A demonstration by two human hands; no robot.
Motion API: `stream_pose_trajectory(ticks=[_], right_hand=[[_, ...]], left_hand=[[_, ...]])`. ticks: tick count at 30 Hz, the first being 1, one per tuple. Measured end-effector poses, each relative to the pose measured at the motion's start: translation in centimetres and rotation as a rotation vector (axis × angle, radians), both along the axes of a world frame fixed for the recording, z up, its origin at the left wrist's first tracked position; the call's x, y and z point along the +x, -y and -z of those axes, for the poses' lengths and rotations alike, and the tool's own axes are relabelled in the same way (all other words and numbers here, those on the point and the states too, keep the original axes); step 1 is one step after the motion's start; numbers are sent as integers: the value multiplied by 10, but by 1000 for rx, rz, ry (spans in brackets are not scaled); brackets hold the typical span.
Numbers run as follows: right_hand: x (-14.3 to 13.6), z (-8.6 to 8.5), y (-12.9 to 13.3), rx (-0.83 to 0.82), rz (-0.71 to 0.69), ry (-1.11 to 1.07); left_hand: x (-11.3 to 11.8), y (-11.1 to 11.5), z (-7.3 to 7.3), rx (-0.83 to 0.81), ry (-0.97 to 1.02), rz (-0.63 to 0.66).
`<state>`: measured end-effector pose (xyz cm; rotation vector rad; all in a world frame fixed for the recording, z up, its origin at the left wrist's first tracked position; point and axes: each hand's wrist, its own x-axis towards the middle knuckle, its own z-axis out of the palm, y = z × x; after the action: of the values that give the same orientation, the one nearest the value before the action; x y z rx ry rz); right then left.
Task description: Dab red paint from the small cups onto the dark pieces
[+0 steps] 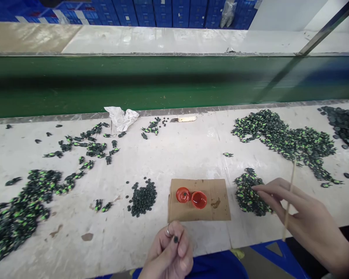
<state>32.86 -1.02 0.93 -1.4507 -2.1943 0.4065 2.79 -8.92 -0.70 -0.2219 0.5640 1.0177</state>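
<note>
My left hand (pixel 170 254) is low at the table's front edge, its fingers pinched on a small dark round piece (pixel 176 239). My right hand (pixel 302 217) holds a thin wooden stick (pixel 289 201) upright while its fingertips reach into a small heap of black-and-green parts (pixel 247 192). Between the hands lies a brown cardboard square (pixel 218 209) with two small red caps (pixel 191 197) on it; one cap holds a dark piece. A pile of small dark round pieces (pixel 143 197) sits left of the cardboard.
Black-and-green parts lie in heaps at the left (pixel 20 211), the upper left (pixel 87 147) and the right (pixel 293 141). Dark discs (pixel 346 124) sit at the far right. A crumpled white wrapper (pixel 122 118) and a knife (pixel 184 119) lie near the green conveyor belt (pixel 163 83).
</note>
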Motion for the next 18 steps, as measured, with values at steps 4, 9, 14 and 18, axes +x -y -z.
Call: stream_pose_trajectory(ticks=[4,9,14,18], right_hand=[[2,19,0,73,-74,146],[-3,30,4,100,-117,299],[-1,35,-3,99,-122,317],[-2,38,-5,104,-126,295]], left_hand=[[3,-2,4,-8,-6,-24],[5,-1,5,12,-30,-46],[6,-1,4,33,-34,-46],[6,0,0,63,-30,-42]])
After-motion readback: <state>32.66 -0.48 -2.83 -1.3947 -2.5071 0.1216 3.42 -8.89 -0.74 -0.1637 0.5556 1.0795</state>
